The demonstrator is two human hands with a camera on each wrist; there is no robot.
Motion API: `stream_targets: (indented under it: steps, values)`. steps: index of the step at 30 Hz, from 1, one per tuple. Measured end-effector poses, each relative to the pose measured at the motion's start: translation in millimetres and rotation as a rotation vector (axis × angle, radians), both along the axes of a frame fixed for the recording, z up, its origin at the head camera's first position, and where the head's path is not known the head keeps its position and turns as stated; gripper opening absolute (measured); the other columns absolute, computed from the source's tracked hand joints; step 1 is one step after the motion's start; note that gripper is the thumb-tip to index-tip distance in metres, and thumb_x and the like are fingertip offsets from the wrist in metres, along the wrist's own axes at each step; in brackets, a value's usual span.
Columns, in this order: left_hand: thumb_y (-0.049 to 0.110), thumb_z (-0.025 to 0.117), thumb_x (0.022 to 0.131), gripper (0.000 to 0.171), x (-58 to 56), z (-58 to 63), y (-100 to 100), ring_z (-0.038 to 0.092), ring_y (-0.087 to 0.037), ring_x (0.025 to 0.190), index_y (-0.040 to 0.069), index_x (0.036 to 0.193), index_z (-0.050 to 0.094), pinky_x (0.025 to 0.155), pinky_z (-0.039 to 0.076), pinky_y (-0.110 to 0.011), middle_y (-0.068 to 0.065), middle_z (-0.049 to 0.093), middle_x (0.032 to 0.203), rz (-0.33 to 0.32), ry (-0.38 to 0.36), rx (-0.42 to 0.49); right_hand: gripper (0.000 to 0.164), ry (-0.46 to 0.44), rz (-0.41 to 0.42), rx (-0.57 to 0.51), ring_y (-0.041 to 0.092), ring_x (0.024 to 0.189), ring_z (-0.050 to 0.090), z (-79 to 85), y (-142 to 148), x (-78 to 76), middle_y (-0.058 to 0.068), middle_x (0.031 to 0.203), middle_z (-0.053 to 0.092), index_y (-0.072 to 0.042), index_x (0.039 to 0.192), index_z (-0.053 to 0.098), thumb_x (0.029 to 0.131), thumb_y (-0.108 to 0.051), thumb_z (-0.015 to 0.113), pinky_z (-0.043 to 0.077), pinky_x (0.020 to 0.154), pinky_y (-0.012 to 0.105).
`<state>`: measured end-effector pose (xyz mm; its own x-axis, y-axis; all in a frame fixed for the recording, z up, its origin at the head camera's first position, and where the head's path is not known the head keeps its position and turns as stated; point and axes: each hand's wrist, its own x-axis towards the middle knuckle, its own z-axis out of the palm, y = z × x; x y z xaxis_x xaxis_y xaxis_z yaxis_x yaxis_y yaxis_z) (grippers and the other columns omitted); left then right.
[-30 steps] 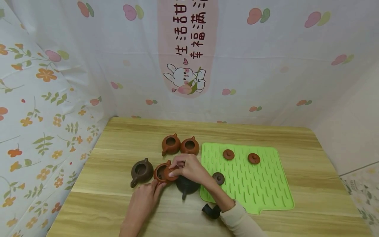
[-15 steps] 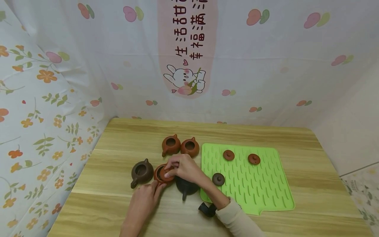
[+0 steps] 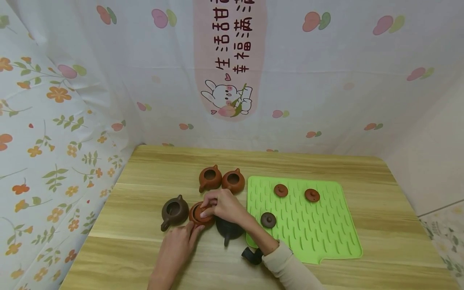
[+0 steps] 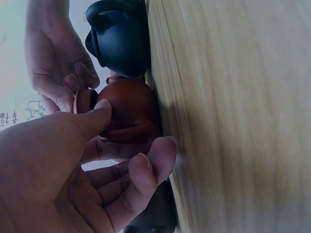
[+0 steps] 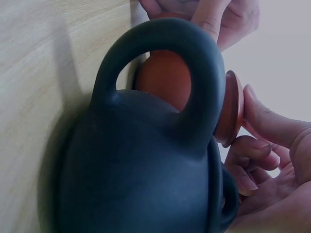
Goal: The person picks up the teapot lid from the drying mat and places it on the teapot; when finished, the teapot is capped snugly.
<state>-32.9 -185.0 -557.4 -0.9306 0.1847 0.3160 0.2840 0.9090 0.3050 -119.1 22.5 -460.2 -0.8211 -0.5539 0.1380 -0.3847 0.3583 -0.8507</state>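
A reddish-brown clay teapot (image 3: 194,220) stands on the table, its opening partly covered by a matching lid (image 5: 235,109). My left hand (image 3: 177,243) grips this teapot near its handle, thumb against the body (image 4: 131,99) in the left wrist view. Pinched by my right hand (image 3: 226,206), the lid sits tilted at the opening. Close on the right is a black teapot (image 3: 229,230), partly hidden under my right hand; its looped handle fills much of the right wrist view. To the left stands a dark brown teapot (image 3: 177,214) without a lid.
Two more lidless reddish teapots, one (image 3: 210,181) beside the other (image 3: 233,183), stand behind. The green mat (image 3: 319,225) on the right bears two reddish lids (image 3: 280,190) and a dark brown lid (image 3: 268,220). A black object (image 3: 251,256) lies by my right forearm.
My right hand has moved slightly left, bringing the lid down over the teapot's opening. The left hand keeps its grip, almost still.
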Motion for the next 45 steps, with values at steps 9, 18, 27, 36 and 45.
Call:
stream_targets:
  steps: [9, 18, 27, 36, 45]
  values:
    - [0.034, 0.083, 0.099, 0.033, 0.1, 0.0, 0, 0.048, -0.016, 0.047, 0.016, 0.081, 0.062, 0.047, 0.034, -0.031, 0.006, 0.046, 0.057, 0.002, 0.006, 0.005, 0.016, 0.013, 0.006, 0.024, -0.008, 0.068, 0.052, 3.8, -5, -0.8, 0.001, 0.08, 0.079, -0.01, 0.086, 0.079, 0.086, -0.013, 0.094, 0.047, 0.071, 0.018]
    - [0.034, 0.082, 0.101, 0.035, -0.4, 0.9, 1, 0.037, -0.008, 0.049, 0.017, 0.08, 0.06, 0.048, 0.031, -0.027, 0.01, 0.041, 0.058, 0.004, -0.03, 0.002, 0.015, 0.021, 0.025, 0.06, -0.007, 0.067, 0.052, 5.1, -9, -2.5, 0.002, 0.079, 0.078, -0.009, 0.087, 0.079, 0.086, -0.012, 0.094, 0.047, 0.07, 0.019]
    - [0.035, 0.08, 0.102, 0.036, -0.7, 2.7, 2, 0.036, -0.007, 0.049, 0.019, 0.079, 0.059, 0.049, 0.031, -0.026, 0.012, 0.039, 0.058, 0.004, -0.057, 0.008, 0.015, 0.029, 0.019, 0.087, -0.007, 0.068, 0.053, 2.6, -11, -3.7, 0.001, 0.079, 0.079, -0.01, 0.087, 0.079, 0.086, -0.013, 0.094, 0.048, 0.07, 0.019]
    - [0.034, 0.081, 0.102, 0.036, 0.1, 2.7, 1, 0.035, -0.007, 0.049, 0.018, 0.079, 0.058, 0.048, 0.03, -0.026, 0.011, 0.038, 0.058, 0.004, -0.047, 0.008, 0.017, 0.035, 0.007, 0.096, -0.003, 0.064, 0.044, 0.8, -11, -2.1, -0.005, 0.068, 0.067, -0.011, 0.085, 0.079, 0.084, -0.014, 0.095, 0.041, 0.065, 0.019]
    - [0.034, 0.081, 0.101, 0.037, -0.6, 0.0, 1, 0.035, -0.007, 0.049, 0.019, 0.079, 0.057, 0.048, 0.029, -0.025, 0.011, 0.037, 0.058, -0.004, -0.034, 0.016, 0.02, 0.159, 0.009, 0.162, -0.003, 0.064, 0.04, 0.8, -13, 0.7, -0.008, 0.065, 0.052, -0.013, 0.086, 0.077, 0.082, -0.014, 0.097, 0.037, 0.063, 0.018]
